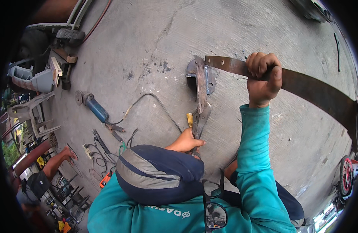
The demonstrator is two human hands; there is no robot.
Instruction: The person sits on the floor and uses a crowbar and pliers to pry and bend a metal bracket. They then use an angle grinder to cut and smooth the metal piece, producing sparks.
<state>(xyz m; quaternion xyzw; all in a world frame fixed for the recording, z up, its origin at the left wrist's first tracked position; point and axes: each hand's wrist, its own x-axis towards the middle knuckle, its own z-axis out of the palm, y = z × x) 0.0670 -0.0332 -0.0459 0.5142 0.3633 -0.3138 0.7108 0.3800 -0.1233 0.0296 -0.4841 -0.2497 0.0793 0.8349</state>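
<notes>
My right hand (pixel 263 75), fingers wrapped round it, holds a long curved flat steel strip (pixel 318 87) with holes at its narrow end. That end sits beside the top of a rusty flat bar (pixel 201 79); whether they touch I cannot tell. Rounded metal plates (pixel 211 80) flank the bar on the concrete. The jaws of locking pliers (pixel 202 117) meet the bar's near end. Closed around the plier handles is my left hand (pixel 187 140), its wrist partly hidden behind my knee. A small yellow piece (pixel 189 119) lies against the pliers.
To the left lies a blue angle grinder (pixel 94 108) with its cord. Nearer are a welding clamp (pixel 115 131), cables and an extension socket (pixel 87 151). Metal frames (pixel 31 110) stand at the far left, where another person's leg (pixel 56 163) shows. A red wheel (pixel 346 175) is at the right edge.
</notes>
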